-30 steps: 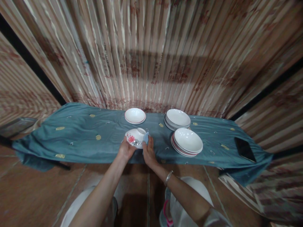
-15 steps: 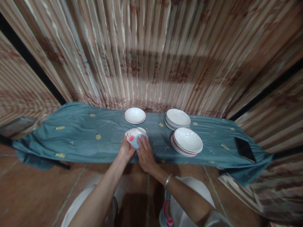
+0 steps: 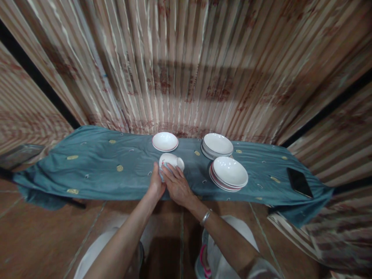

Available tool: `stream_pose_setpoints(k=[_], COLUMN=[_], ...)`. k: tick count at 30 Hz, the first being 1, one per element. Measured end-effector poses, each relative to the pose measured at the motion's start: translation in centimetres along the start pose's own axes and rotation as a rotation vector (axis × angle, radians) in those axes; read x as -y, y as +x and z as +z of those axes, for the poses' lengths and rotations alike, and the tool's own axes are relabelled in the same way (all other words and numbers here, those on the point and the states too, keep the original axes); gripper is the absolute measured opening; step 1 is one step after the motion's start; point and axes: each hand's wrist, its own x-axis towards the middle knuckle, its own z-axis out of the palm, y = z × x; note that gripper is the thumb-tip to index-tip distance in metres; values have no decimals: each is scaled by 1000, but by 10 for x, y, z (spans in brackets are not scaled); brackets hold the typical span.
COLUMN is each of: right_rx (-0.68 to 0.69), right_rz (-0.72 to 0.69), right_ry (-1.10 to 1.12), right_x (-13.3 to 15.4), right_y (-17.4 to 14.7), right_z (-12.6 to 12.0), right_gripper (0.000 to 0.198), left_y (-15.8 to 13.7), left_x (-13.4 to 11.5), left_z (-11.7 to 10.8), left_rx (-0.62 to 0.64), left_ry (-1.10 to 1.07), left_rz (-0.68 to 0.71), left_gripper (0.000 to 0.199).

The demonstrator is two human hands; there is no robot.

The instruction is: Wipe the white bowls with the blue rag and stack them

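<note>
A white bowl (image 3: 168, 157) with a small red floral print is tipped on its side over the cloth-covered table, its foot ring facing right. My left hand (image 3: 156, 186) grips it from the left. Across its outer wall lies my right hand (image 3: 178, 186), pressing a light blue cloth (image 3: 161, 175) against it; the fingers cover most of the cloth. Just behind is a small stack of red-rimmed white dishes (image 3: 165, 141).
Right of my hands stand two stacks of white dishes, a front stack (image 3: 230, 172) and a rear stack (image 3: 217, 144). A black phone (image 3: 299, 182) lies near the right end of the green tablecloth (image 3: 99, 166). A striped curtain (image 3: 180, 77) hangs behind.
The bowl has turned in my hands, so its foot ring points further right and less of the red flower shows. My right hand and the blue cloth have slid leftward over the wall.
</note>
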Motion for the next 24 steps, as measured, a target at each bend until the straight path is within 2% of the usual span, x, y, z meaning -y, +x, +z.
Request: stream_pose_setpoints(k=[8, 18, 24], right_rx=[-53, -68, -102], right_rz=[112, 258, 293], right_ry=[-31, 20, 95], right_x=[-10, -12, -18], right_y=[15, 25, 28], right_z=[-9, -19, -22], right_gripper=[45, 41, 41], left_y=[-1, 1, 1], left_x=[10, 14, 16], left_z=[-3, -5, -6], left_rx=[214, 300, 310], left_ry=[19, 32, 73], left_rz=[21, 98, 105], left_gripper=[51, 49, 52])
